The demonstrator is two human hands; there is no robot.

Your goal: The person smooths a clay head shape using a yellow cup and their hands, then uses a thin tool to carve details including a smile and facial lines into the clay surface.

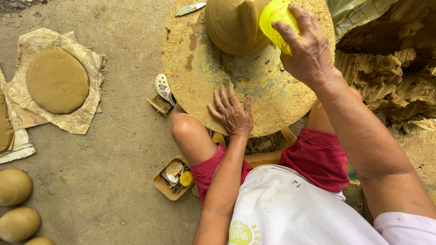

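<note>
Overhead view of a seated person at a round, clay-smeared wheel board (200, 77). Around the work: a small tray of tools (172, 178) on the ground beside the left knee; a white perforated shoe (163, 87) partly hidden under the board's left edge; a flat blade (190, 8) lying on the board's far rim; a flat clay disc (57, 80) resting on worn sheets of card (77, 119) at left; rounded clay forms (14, 186) at lower left; a ridged mass of raw clay (390, 77) at right. The white apron (290, 208) bears a round green and yellow printed mark near its lower edge. The clay vessel (231, 25) stands at the board's far side, its top cut off by the frame. The right hand (309, 50) curls its fingers around a yellow, rounded smoothing tool (274, 20), pressing it against the vessel's right wall. The left hand (232, 113) lies palm down on the board's near edge, fingers spread and holding nothing.
</note>
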